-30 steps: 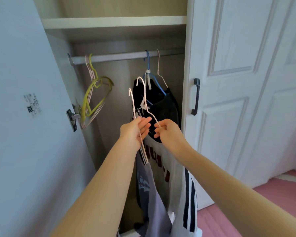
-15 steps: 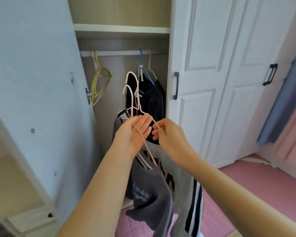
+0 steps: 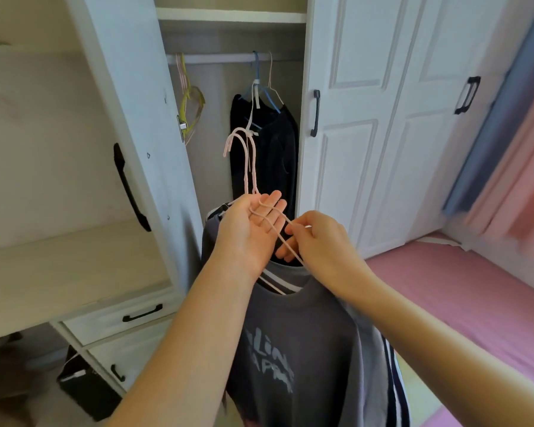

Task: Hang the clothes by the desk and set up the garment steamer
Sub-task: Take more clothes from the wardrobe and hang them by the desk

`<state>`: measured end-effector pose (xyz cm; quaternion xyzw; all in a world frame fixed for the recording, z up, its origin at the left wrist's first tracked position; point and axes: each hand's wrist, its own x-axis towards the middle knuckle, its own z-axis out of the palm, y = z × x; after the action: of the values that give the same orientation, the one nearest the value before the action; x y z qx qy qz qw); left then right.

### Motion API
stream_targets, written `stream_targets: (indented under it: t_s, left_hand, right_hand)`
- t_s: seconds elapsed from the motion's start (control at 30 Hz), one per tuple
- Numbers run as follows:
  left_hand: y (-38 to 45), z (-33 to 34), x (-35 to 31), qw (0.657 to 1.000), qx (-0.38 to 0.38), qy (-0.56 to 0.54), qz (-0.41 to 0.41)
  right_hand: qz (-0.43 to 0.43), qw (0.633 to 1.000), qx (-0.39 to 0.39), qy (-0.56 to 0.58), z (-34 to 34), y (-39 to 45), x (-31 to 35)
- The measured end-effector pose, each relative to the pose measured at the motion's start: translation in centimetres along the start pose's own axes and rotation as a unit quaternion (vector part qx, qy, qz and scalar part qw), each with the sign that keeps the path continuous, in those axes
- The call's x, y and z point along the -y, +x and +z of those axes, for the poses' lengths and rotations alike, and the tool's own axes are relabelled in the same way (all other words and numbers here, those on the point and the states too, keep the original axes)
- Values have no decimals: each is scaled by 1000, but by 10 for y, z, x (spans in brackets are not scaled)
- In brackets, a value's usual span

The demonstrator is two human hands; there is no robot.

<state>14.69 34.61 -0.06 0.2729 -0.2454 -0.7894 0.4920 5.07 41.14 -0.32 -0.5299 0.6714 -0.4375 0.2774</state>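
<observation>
Left hand (image 3: 253, 232) palm up, fingers nearly straight, pink hangers (image 3: 249, 167) lying across palm. Right hand (image 3: 321, 241) pinches hanger wire at shoulder. Grey T-shirt (image 3: 290, 349) and striped garment (image 3: 393, 365) hang below hands, just outside open wardrobe (image 3: 336, 87).

Handling, judged: load light; cloth soft, swings freely; thin wire stiff but slippery, hooks tangle easily. Best hold: necks just under hooks, both together.

Surroundings: rail (image 3: 222, 58) carries dark garment (image 3: 265, 149) and spare hangers (image 3: 191, 100); drawers (image 3: 117, 322) left; pink floor (image 3: 460, 291) right.
</observation>
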Motion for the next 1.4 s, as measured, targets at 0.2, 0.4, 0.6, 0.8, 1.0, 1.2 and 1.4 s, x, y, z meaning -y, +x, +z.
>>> stream_targets:
  t_s: [0.2, 0.4, 0.6, 0.8, 1.0, 1.2, 1.4]
  left_hand:
    - [-45, -26, 18, 997, -22, 68, 7]
    - [-94, -57, 30, 994, -14, 104, -7]
    - [-142, -89, 36, 988, -3, 156, -9]
    - [-196, -114, 33, 978, 4, 208, 17]
    - [-264, -135, 28, 972, 5, 232, 48]
    - [-313, -154, 19, 963, -15, 253, 96]
    - [-335, -178, 5, 958, -67, 257, 112]
  right_hand:
    - [51, 999, 10, -7, 7, -48, -1]
    - [71, 997, -7, -15, 27, -97, -11]
    - [79, 996, -19, -25, 47, -151, -10]
    - [85, 996, -29, -26, 63, -209, 1]
    - [45, 993, -66, -91, 79, -271, 10]
    - [-10, 989, -62, -133, 93, -307, 25]
    - [-147, 961, 15, -234, 122, -317, 23]
